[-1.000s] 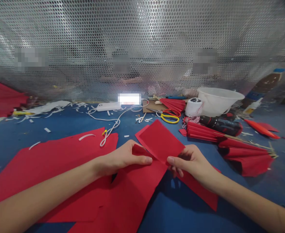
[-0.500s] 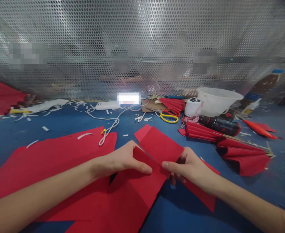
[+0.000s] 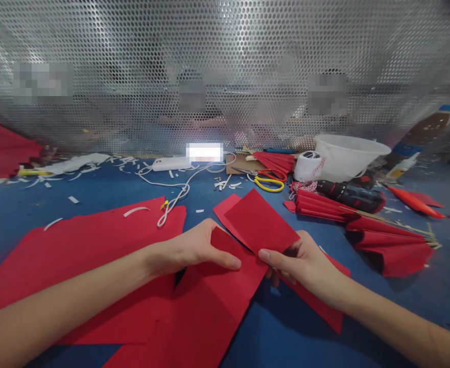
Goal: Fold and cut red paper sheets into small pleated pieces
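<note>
My left fingers [image 3: 225, 258] and right fingers [image 3: 274, 260] pinch a folded red paper sheet [image 3: 261, 225] on the blue surface [image 3: 25, 225]; the fold seems to need pressing flat.

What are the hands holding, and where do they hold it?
Red paper. The left hand grips a raised edge of it, and the right hand pinches the corner of the top piece between thumb and fingers.

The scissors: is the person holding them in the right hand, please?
No, the right hand pinches red paper, and the scissors lie apart, further back on the table.
</note>
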Demonstrator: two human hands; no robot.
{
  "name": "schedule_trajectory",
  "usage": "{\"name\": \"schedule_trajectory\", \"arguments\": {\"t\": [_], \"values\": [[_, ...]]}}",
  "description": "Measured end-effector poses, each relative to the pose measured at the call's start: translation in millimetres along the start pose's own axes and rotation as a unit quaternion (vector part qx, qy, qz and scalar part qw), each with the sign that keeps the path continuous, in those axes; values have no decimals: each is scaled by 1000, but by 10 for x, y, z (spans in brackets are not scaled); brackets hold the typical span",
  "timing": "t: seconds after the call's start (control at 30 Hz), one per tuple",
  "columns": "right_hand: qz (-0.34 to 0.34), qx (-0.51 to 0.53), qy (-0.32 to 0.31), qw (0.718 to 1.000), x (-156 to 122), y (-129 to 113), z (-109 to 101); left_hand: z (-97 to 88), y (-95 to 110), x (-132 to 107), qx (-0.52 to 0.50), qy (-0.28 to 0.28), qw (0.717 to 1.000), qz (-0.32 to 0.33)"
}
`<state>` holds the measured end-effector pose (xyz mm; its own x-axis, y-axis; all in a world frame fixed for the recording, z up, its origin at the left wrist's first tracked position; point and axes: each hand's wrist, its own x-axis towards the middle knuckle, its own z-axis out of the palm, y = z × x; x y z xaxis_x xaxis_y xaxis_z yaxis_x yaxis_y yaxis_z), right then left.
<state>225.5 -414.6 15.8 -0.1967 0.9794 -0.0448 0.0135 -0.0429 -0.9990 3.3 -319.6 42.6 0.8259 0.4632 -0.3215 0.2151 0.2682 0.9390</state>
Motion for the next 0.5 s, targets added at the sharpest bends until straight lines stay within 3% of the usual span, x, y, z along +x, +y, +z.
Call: {"name": "schedule_trajectory", "arguments": {"t": [0.23,0.5], "values": [[11,-9,25,1000,-6,26,-29,-6,-5,6,1,9,1000,4],[45,12,-38,998,8,83,-94,-18,-47,-12,30,71,997,-9]]}}
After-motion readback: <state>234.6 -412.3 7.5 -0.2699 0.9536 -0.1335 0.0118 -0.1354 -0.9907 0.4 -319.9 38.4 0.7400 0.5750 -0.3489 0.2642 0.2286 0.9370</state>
